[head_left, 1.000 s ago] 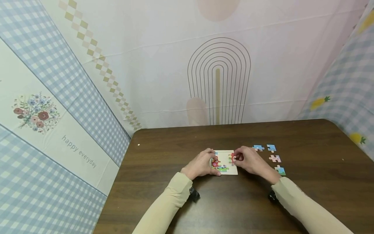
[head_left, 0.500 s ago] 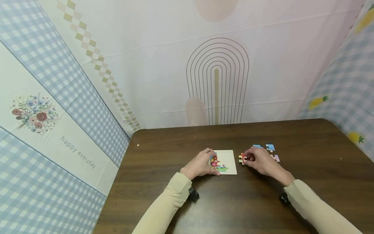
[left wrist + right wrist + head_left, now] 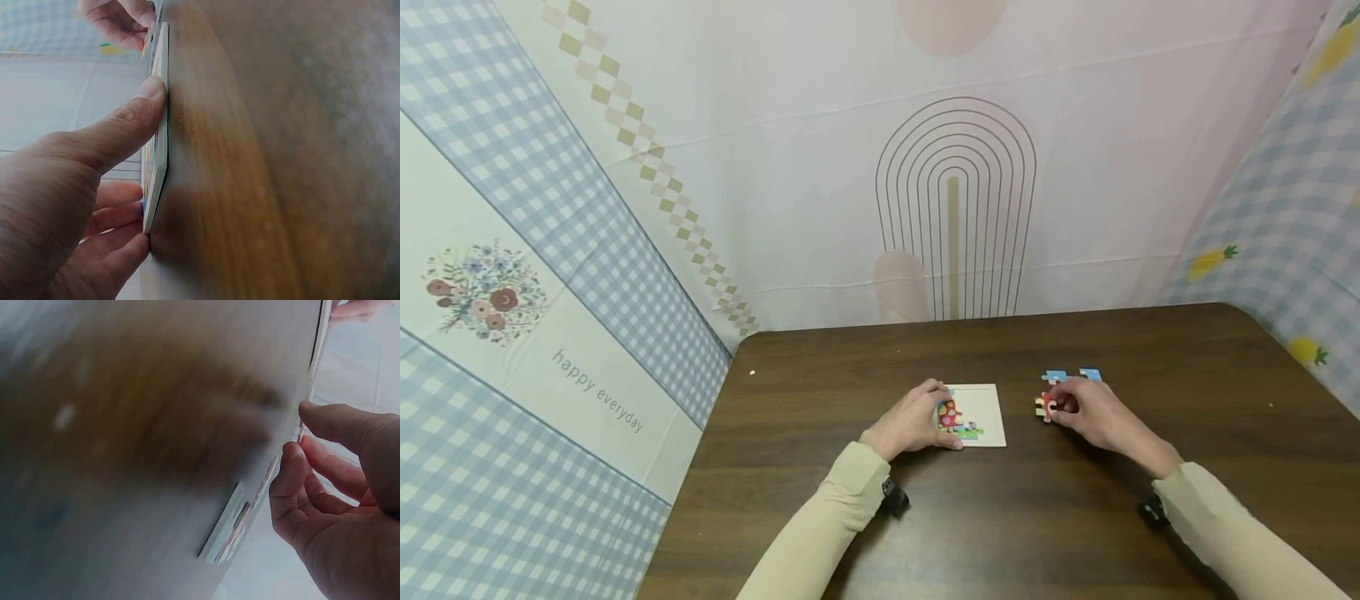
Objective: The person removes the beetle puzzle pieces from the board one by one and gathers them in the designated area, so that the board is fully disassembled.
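Note:
My left hand [image 3: 910, 421] holds the left side of a square, cream-framed puzzle board [image 3: 988, 408]. Its thumb lies at the near edge and its fingers at the far edge, as the left wrist view shows along the board's rim [image 3: 164, 144]. Pieces with a red figure and green ground fill the board's left and lower parts; the hand covers some of them. To the right of the board, my right hand [image 3: 1097, 412] pinches a red and yellow puzzle piece [image 3: 1044, 407] between thumb and fingertips, just over the table.
Behind the right hand lie loose puzzle pieces, among them a blue one [image 3: 1056, 376] and another blue one [image 3: 1091, 374]. The right hand hides others. A dark wooden table [image 3: 835, 367] carries everything, with a fabric backdrop [image 3: 812, 208] along its far edge.
My right hand has lifted the red puzzle piece from the right part of the board and moved right with it, towards the loose pieces. The left hand stays on the board.

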`<state>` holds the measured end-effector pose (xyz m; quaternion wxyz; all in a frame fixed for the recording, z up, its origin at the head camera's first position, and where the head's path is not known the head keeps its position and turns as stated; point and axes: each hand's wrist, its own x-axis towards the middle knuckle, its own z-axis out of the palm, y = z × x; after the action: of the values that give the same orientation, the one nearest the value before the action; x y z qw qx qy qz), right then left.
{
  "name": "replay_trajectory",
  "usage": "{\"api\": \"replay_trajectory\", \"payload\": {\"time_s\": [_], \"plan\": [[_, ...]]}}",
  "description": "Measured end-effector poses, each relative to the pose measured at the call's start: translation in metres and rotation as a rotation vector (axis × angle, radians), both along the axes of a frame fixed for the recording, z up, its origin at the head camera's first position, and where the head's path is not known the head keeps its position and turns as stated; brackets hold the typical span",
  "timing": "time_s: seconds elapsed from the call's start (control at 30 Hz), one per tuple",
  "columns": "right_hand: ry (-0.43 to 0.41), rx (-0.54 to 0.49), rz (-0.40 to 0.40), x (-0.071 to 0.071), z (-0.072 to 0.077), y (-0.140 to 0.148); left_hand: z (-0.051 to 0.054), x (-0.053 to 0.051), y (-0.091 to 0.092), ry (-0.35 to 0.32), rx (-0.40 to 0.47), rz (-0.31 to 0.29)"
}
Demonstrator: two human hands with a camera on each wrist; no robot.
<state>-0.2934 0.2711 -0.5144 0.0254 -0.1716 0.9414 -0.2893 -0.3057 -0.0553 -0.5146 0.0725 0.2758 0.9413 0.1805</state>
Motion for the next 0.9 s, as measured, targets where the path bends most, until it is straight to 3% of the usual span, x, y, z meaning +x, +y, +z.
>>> {"api": "replay_trajectory", "payload": {"time_s": [0.9], "plan": [[0.011, 0.073, 0.007, -0.009, -0.004, 0.023, 0.000, -0.001, 0.000, -0.015, -0.018, 0.005]]}}
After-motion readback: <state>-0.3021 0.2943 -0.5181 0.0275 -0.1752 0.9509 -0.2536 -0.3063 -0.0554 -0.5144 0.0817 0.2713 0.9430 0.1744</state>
